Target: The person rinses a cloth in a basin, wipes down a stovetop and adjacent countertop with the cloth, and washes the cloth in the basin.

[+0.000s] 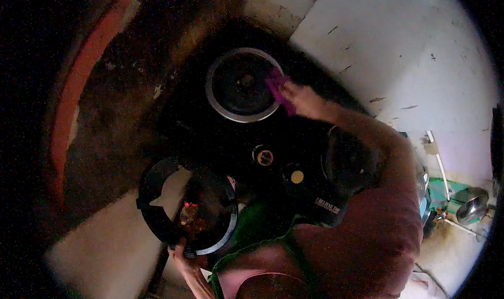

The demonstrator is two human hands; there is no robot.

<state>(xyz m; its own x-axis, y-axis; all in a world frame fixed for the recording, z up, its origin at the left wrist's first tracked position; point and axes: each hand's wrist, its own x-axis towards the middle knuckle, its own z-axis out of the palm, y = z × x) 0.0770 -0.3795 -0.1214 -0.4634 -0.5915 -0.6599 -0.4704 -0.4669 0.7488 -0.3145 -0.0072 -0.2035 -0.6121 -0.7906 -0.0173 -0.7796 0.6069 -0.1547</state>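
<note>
Scuffed white surface (399, 63) borders the dark worktop (210, 134) near me. One right hand (302, 97), slightly blurred, holds one purple cloth (277, 85) at the edge of one silver-rimmed round piece (241, 86); one left hand (181, 254) grips one black round vessel (215, 215) by its edge, nearer the body. Two small discs (297, 177) lie between.

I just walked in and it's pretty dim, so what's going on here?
Someone in a pink top is using both hands. Their right hand holds a purple cloth against the edge of a round, metal-rimmed vessel. Their left hand grips the near side of a second round, dark vessel. Between the two vessels and to the right sit what look like two burners. It's too dark to tell what either vessel contains.
</note>
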